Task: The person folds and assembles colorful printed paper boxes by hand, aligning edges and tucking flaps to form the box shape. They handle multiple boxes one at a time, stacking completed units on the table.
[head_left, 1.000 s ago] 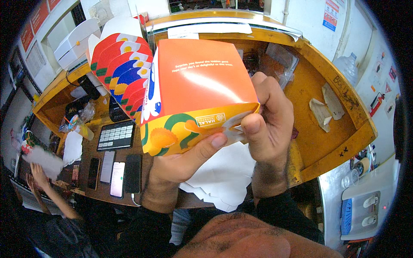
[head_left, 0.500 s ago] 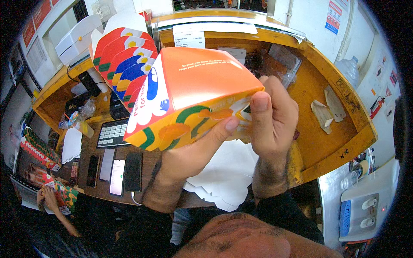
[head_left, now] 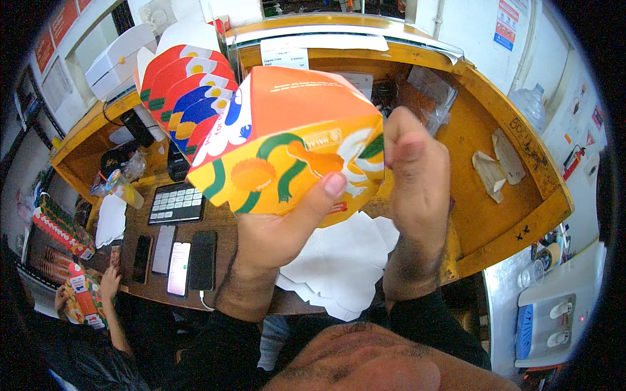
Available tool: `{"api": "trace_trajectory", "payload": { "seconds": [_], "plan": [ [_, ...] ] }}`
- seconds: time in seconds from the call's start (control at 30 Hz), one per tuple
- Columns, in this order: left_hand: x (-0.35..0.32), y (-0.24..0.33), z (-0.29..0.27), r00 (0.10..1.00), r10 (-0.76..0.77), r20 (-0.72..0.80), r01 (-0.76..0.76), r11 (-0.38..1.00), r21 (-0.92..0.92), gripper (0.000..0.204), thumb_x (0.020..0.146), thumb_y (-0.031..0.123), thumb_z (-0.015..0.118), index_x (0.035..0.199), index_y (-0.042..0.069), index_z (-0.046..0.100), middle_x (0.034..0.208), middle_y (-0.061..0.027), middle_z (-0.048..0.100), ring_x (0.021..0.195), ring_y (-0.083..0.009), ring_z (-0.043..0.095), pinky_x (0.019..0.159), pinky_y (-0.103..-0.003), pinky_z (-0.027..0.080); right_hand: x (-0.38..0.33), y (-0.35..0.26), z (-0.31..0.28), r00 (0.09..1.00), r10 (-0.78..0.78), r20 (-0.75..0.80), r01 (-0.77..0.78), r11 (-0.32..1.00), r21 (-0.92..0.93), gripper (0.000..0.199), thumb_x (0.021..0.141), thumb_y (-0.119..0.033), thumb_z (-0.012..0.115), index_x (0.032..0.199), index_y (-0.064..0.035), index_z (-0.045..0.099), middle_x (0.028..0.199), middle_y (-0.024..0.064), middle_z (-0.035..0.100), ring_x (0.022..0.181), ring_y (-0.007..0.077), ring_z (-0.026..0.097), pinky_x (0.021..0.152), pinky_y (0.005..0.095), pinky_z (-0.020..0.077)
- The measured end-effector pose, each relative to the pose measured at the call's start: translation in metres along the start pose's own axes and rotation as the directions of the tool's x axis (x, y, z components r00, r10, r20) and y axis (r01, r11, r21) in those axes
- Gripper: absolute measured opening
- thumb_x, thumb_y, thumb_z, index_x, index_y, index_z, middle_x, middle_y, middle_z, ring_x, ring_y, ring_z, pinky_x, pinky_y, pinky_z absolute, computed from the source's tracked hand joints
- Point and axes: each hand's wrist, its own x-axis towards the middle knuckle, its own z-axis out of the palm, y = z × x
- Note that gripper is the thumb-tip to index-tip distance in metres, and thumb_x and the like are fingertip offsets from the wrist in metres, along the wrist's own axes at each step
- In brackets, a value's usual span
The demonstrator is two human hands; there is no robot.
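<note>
Paperboard carton [head_left: 293, 133], orange and yellow, is held up over white card pieces [head_left: 339, 260]; the left hand [head_left: 272, 238] clasps it, thumb against the printed side; the right hand [head_left: 418, 171] is curled by its right end, grip impossible to tell; the carton looks light, stiff yet crushable, slick, probably best held by folded edges.

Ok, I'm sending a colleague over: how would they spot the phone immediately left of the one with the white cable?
On the brown table, left of the left hand, find the tablet. Below it in the picture, the phone lies between a dim grey-screened phone and a black phone with a white cable at its end. Its bright, whitish screen sets it apart.
</note>
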Motion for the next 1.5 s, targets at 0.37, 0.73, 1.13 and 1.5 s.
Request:
{"api": "trace_trajectory", "payload": {
  "seconds": [0.37,0.73,1.13,1.5],
  "plan": [
    [-0.001,0.0,-0.027,0.952,-0.118,0.282,0.188,0.953,-0.237,0.055,0.102,0.014,0.072,0.151,-0.004,0.053,0.14,-0.0125,0.069,0.13,-0.0229,0.065,0.112,-0.039,0.052,0.012,0.016,-0.013,0.935,-0.326,0.142,0.341,0.935,-0.099,0.072,0.081,-0.033,0.087,0.142,-0.0025,0.064,0.154,0.0241,0.056,0.146,0.0357,0.052,0.123,0.0469,0.0363],
    [0.006,0.012,-0.015,0.956,-0.06,0.288,0.066,0.998,-0.009,0.045,0.106,0.002,0.058,0.149,-0.006,0.05,0.138,-0.0154,0.066,0.133,-0.0219,0.061,0.114,-0.039,0.048,0.013,0.015,-0.012,0.924,-0.354,0.148,0.369,0.924,-0.098,0.061,0.082,-0.026,0.085,0.136,-0.0004,0.071,0.153,0.0247,0.06,0.148,0.0377,0.052,0.124,0.0476,0.0379],
    [0.007,0.027,-0.039,0.912,-0.058,0.406,-0.19,0.819,0.542,0.015,0.092,-0.003,0.069,0.106,-0.007,0.074,0.08,-0.015,0.071,0.078,-0.0205,0.076,0.07,-0.035,0.056,0.014,0.008,-0.005,0.868,-0.351,0.351,0.38,0.925,-0.014,0.043,0.087,-0.021,0.083,0.127,-0.0034,0.08,0.128,0.016,0.079,0.129,0.0363,0.068,0.116,0.0533,0.0446],
    [0.005,0.021,-0.022,0.994,0.084,0.072,-0.102,0.947,0.304,0.025,0.091,-0.001,0.081,0.114,-0.004,0.072,0.107,-0.0135,0.079,0.093,-0.0167,0.076,0.084,-0.029,0.059,0.009,0.003,-0.004,0.933,-0.335,0.134,0.354,0.921,-0.161,0.032,0.078,0.002,0.079,0.109,-0.002,0.084,0.108,0.0112,0.083,0.099,0.0273,0.073,0.089,0.037,0.0561]
  ]
}}
